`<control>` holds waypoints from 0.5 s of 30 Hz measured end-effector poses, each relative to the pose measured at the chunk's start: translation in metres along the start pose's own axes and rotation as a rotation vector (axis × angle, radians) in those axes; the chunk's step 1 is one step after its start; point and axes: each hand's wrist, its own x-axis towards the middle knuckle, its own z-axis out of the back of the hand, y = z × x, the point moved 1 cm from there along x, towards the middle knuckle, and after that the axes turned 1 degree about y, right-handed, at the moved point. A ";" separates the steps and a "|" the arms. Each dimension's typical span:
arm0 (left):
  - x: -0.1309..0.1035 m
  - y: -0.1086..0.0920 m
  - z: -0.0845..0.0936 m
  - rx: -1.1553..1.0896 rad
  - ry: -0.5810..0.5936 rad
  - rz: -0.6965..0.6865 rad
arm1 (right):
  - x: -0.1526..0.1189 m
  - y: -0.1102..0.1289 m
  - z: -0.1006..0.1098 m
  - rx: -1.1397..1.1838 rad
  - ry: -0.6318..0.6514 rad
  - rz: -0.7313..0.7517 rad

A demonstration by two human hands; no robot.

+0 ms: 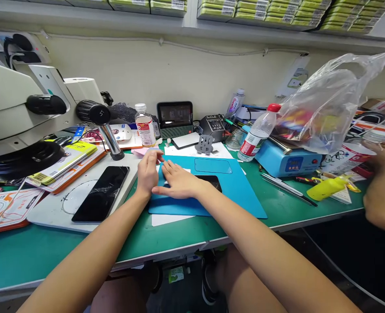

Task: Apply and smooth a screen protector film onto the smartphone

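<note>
My left hand (148, 172) is at the left edge of a blue mat (241, 195), its fingers curled together. What they hold, if anything, is hidden. My right hand (181, 179) lies palm down over the mat, fingers stretched out towards the left hand and the thumb pointing left. Something white shows beneath its fingers. A dark phone (216, 181) rests on the mat, partly covered by my right wrist. Behind it lies a clear, dark-edged sheet (213, 165) shaped like a screen protector. Another black phone (101, 194) lies on a pale microscope base (49, 214) to the left.
A microscope (16, 108) overhangs the left side. Two bottles (145, 126), a small screen (175, 114) and a grey phone stand (204, 144) stand behind the mat. Rightward are a red-capped bottle (257, 134), blue device (285, 156), tweezers (287, 188), yellow bottle (327, 187) and another person's arm (383, 191).
</note>
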 end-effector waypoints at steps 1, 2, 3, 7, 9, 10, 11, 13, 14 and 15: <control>0.000 0.000 0.001 -0.001 -0.024 0.005 | 0.000 0.002 -0.001 -0.012 -0.019 0.009; 0.000 0.000 0.002 -0.002 -0.038 0.009 | -0.004 0.003 -0.003 -0.023 -0.041 0.024; -0.001 0.000 0.003 -0.003 -0.040 0.010 | -0.012 0.004 -0.005 -0.031 -0.063 0.040; -0.006 -0.002 0.004 -0.006 0.036 -0.017 | -0.063 -0.006 -0.014 -0.043 -0.087 0.060; -0.007 -0.003 0.004 -0.014 0.055 -0.027 | -0.088 -0.019 -0.014 -0.059 -0.093 0.011; -0.007 -0.003 0.004 -0.021 0.059 -0.026 | -0.098 -0.026 -0.012 -0.072 -0.104 -0.020; -0.006 -0.003 0.004 -0.026 0.064 -0.021 | -0.105 -0.033 -0.010 -0.082 -0.115 -0.053; -0.005 -0.003 0.004 -0.028 0.081 -0.015 | -0.109 -0.045 -0.003 -0.087 -0.105 -0.102; -0.005 -0.004 0.003 -0.023 0.091 -0.014 | -0.107 -0.049 0.000 -0.084 -0.095 -0.124; -0.005 -0.004 0.003 -0.017 0.098 -0.013 | -0.102 -0.051 0.003 -0.076 -0.083 -0.144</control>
